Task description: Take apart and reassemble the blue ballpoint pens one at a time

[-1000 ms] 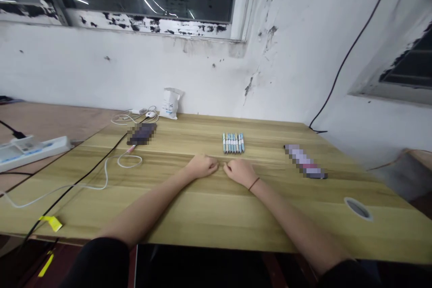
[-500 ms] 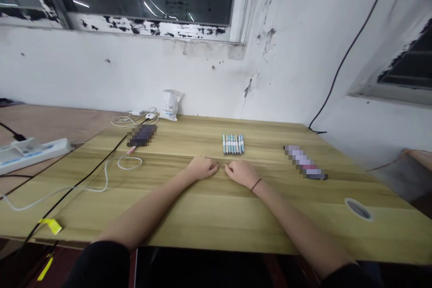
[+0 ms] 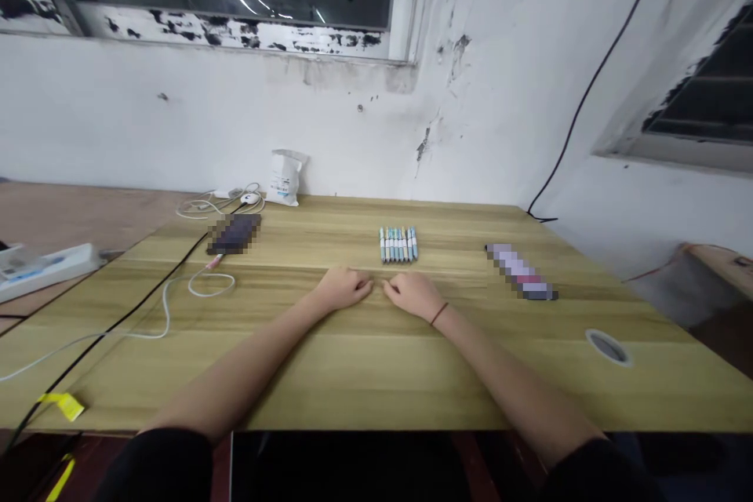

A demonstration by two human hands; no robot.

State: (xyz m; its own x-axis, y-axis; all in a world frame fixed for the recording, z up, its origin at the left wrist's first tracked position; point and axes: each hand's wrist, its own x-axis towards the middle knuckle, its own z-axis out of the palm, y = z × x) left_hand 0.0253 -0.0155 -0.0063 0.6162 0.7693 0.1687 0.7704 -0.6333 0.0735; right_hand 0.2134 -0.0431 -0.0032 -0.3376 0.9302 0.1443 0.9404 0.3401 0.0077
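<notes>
My left hand (image 3: pixel 343 288) rests on the wooden table with its fingers curled in and the thumb toward the middle. Opposite it, my right hand (image 3: pixel 413 295) lies in the same way, loosely closed, with a thin dark band around the wrist. A small gap separates the two hands, and nothing shows in either one. Just beyond them, several slim pens (image 3: pixel 398 245) in pale blue and yellow with white bands lie side by side in a row. Neither hand touches the pens.
A phone (image 3: pixel 235 234) with a white cable lies to the left, and another phone (image 3: pixel 521 271) to the right. A white packet (image 3: pixel 285 177) stands near the wall. A power strip (image 3: pixel 50 273) is at far left. The table (image 3: pixel 353 376) has a round cable hole (image 3: pixel 609 347).
My view has turned slightly right, so everything appears shifted left and a little up. Both hands stay closed on the table, and the pens keep their row.
</notes>
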